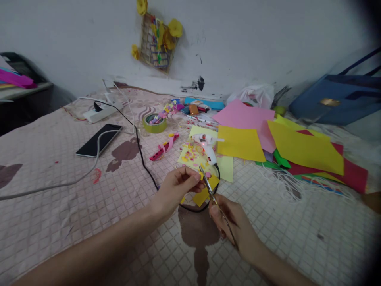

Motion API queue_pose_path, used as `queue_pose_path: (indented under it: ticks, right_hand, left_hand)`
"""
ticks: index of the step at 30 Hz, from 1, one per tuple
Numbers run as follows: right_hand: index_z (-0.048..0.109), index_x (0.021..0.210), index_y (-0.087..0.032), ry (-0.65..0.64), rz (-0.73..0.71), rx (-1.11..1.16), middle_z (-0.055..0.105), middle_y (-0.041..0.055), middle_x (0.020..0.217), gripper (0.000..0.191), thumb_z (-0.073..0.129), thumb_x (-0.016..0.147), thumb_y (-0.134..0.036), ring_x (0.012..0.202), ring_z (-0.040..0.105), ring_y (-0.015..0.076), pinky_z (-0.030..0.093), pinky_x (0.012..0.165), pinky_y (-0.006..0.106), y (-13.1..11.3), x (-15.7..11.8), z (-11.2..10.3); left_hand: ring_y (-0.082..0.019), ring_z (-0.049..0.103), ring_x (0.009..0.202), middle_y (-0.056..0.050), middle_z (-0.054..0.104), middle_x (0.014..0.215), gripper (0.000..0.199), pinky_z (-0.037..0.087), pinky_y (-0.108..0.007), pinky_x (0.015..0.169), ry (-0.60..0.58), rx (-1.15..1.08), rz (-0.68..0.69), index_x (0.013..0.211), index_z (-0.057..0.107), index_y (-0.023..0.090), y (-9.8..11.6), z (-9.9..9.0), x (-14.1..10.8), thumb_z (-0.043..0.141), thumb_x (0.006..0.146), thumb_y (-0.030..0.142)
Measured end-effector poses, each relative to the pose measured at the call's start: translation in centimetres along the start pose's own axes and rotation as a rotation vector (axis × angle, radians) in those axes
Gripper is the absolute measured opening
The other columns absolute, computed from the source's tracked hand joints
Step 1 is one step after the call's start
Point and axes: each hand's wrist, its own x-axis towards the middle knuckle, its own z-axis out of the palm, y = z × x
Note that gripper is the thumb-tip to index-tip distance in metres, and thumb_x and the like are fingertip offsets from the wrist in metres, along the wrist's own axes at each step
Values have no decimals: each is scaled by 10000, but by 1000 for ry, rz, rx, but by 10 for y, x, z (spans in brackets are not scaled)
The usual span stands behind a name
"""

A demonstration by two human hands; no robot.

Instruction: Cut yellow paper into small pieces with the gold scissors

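Thumb and fingers of my left hand are pinched on a small piece of yellow paper. My right hand grips a pair of scissors, whose blades point up and away beside the left fingertips. Beneath them lies a larger yellow paper scrap on the tablecloth. A white hot glue gun with a lit red light rests just beyond, on a pale yellow sheet strewn with small paper bits. Left of it is a red strip with pink paper wound on it.
A black cord runs from a white power strip past my left hand. A phone lies at left, near a roll of tape. Coloured sheets and white string spread at right, before a blue bag.
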Motion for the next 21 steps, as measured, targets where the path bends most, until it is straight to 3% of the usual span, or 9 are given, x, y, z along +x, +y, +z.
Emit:
queue_pose_path:
  ticks: [21]
  right_hand:
    - [394,643,-198,26,11,-55,358,-54,506,400,403,834,-550,449,326,91,232,406,217,-2,-1,-1]
  left_hand:
    - [-106,584,675,-21,626,722,152,453,-253,704,-16,-1,11,774,564,135,-4,-1,-1,612,769,278]
